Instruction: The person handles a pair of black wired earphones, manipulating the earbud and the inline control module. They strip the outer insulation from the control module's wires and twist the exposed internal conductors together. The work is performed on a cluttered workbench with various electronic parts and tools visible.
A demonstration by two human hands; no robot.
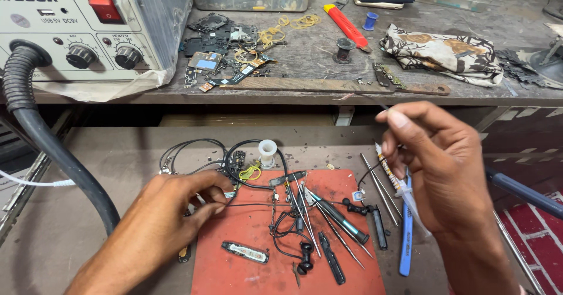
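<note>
On the lower tabletop [88, 154], a red mat [246, 271] carries tweezers [305, 213], a screwdriver [340, 219] and black wires [258, 183]. The left hand [170, 207] rests at the mat's left edge, fingertips pinched closed on a thin black wire running right across the mat. The right hand [440, 166] hovers above the mat's right side, its grip closed on a thin metal probe [369, 98] that points up-left. A blue-handled tool [406, 242] lies just beside the mat, below that hand.
</note>
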